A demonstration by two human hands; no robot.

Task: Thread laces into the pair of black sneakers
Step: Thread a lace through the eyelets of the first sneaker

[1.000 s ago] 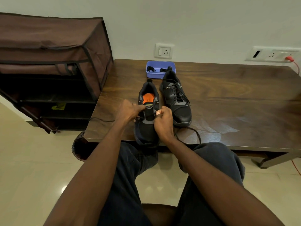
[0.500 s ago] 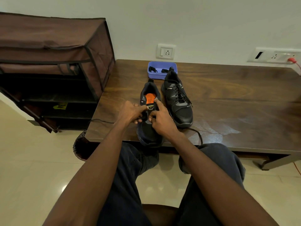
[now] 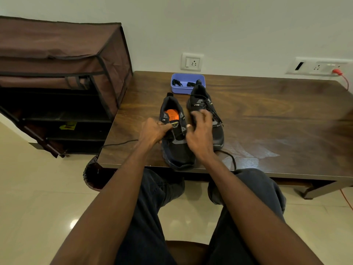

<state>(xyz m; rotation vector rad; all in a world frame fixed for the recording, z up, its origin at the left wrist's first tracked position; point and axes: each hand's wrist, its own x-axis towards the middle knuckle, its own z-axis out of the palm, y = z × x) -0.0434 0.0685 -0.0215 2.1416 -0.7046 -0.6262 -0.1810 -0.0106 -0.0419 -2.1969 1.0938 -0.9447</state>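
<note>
Two black sneakers stand side by side on the dark wooden table [image 3: 267, 121]. The left sneaker [image 3: 178, 152] has an orange insole and sits at the table's front edge. A black lace [image 3: 180, 133] crosses its lower eyelets. My left hand [image 3: 152, 131] pinches the lace at the shoe's left eyelet row. My right hand [image 3: 200, 134] is at the right eyelet row, thumb against the lace, fingers raised and blurred. The lace's tails trail left [image 3: 118, 143] and right [image 3: 230, 156] over the table. The right sneaker [image 3: 205, 104] is laced.
A blue plastic tray [image 3: 188, 88] holding black bits sits at the table's back, behind the shoes. A brown fabric shoe rack [image 3: 63, 77] stands to the left of the table. Wall sockets and a red cable [image 3: 342, 77] are behind. My knees are under the table edge.
My right hand has lifted from the tongue and swung right, its fingers rising towards the right sneaker. My left hand stays at the left eyelets. The lace now lies taut across the shoe.
</note>
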